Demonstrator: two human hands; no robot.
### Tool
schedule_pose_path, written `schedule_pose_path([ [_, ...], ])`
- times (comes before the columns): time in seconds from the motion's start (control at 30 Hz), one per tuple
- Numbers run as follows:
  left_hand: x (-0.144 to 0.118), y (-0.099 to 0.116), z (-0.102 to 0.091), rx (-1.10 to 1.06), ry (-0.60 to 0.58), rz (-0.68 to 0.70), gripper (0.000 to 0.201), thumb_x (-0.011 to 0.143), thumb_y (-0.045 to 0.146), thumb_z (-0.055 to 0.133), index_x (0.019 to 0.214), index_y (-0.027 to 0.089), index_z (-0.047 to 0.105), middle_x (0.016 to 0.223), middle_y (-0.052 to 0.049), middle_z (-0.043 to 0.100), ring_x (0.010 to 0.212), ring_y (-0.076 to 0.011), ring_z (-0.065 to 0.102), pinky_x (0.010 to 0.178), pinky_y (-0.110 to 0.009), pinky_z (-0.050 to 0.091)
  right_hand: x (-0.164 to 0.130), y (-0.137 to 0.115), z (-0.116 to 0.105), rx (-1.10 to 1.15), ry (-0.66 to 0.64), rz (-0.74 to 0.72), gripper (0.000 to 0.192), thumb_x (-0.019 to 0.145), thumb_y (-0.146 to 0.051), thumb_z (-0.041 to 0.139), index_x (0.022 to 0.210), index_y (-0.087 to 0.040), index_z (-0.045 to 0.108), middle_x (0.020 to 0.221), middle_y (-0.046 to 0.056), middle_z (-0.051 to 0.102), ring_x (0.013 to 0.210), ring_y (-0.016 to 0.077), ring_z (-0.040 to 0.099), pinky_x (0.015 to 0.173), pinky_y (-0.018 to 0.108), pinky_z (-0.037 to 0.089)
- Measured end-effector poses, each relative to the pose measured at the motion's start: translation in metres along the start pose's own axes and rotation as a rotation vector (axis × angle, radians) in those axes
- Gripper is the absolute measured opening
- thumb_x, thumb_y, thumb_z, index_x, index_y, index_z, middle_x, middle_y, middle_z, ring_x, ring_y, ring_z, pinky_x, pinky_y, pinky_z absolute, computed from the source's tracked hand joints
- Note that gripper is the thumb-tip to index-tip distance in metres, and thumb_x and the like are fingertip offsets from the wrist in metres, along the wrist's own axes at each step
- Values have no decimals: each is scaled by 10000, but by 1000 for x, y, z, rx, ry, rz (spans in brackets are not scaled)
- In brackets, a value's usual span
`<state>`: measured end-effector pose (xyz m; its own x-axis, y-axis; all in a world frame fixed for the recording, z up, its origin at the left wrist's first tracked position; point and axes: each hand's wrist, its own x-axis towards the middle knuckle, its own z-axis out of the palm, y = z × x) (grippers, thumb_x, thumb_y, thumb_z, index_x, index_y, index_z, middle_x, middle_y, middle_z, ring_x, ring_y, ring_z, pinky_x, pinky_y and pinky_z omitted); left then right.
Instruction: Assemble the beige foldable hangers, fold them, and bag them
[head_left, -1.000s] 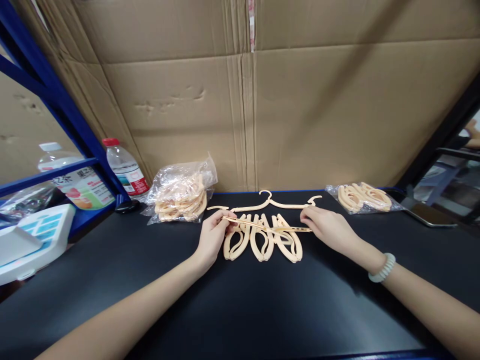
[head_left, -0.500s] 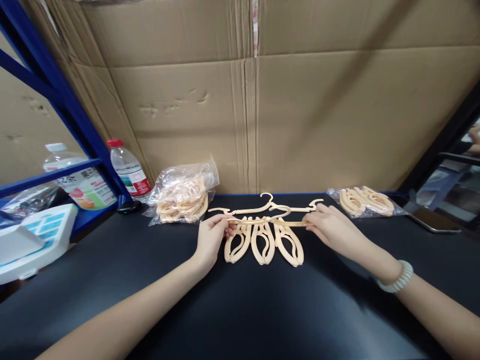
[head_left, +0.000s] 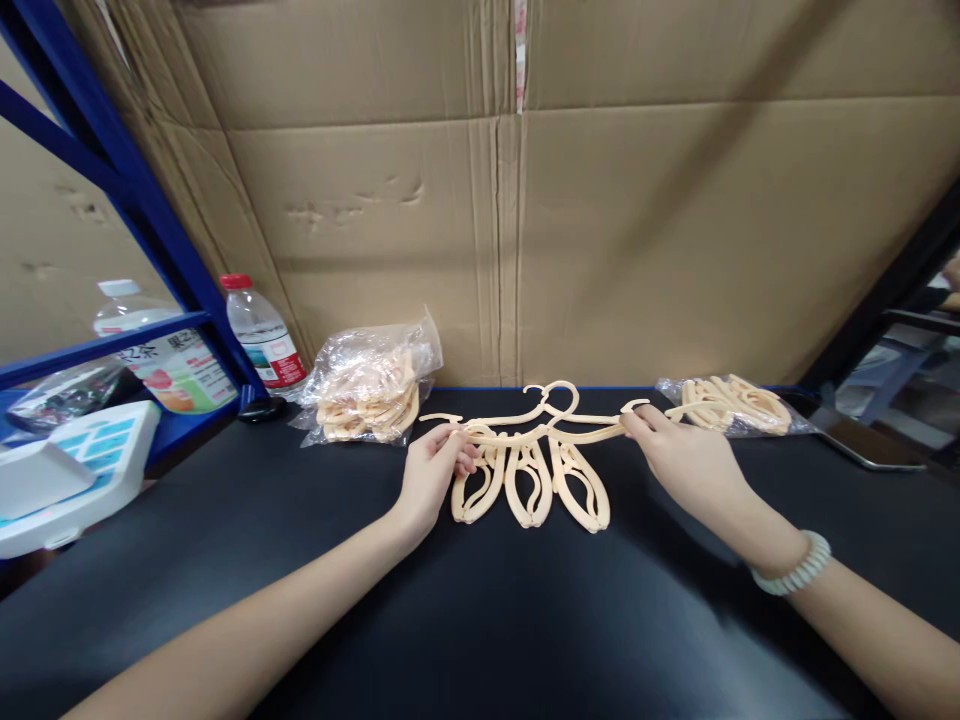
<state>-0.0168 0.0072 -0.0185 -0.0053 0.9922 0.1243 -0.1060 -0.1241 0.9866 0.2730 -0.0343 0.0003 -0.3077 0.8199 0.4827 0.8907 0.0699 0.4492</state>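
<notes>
Between my hands is an unfolded cream plastic clothes hanger (head_left: 589,435), its hook pointing away from me. My left hand (head_left: 433,477) pinches the left arm of this hanger, and my right hand (head_left: 684,462) is closed round its right arm, whose tip sticks out past the fingers. Just behind lies a second unfolded hanger (head_left: 504,421), partly covered by the held one. On my side, three folded hangers (head_left: 529,490) lie side by side on the black table (head_left: 517,620), their upper ends under the held hanger.
A clear bag of folded hangers (head_left: 367,385) sits at the back left, and another bag (head_left: 739,405) at the back right beside a dark flat device (head_left: 870,443). Bottles (head_left: 262,335) and a white-and-blue device (head_left: 79,465) stand left by a blue frame (head_left: 142,215). Cardboard (head_left: 375,220) walls the back.
The held hanger has tilted, so its hook now points up and back and its arms show more broadly. My right hand has turned slightly, showing the right tip. Both hands keep their hold.
</notes>
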Motion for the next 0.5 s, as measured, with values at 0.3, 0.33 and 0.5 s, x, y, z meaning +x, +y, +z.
schedule_pose_path([
  [0.3, 0, -2, -2, -64, -3, 25, 223, 735, 346, 635, 706, 130, 589, 578, -10, 615, 480, -93, 529, 478, -198, 391, 1, -1, 0, 275, 96, -17, 404, 809, 5, 338, 1063, -150, 612, 1399, 185, 412, 991, 309, 599, 465, 295, 444],
  [0.33, 0, -3, -2, -77, -4, 24, 226, 737, 349, 636, 707, 130, 585, 584, -10, 617, 485, -92, 531, 486, -200, 397, 2, -1, 2, 354, 101, -10, 384, 829, -17, 339, 1069, -157, 605, 1425, 178, 374, 997, 303, 598, 491, 307, 471],
  [0.5, -1, -1, 0, -139, -18, 18, 251, 741, 371, 654, 749, 128, 588, 624, -14, 629, 531, -95, 553, 532, -206, 427, 5, -3, 9, 920, 166, 93, 185, 905, -196, 418, 1001, -183, 576, 1343, 155, 435, 850, 190, 627, 718, 368, 550],
])
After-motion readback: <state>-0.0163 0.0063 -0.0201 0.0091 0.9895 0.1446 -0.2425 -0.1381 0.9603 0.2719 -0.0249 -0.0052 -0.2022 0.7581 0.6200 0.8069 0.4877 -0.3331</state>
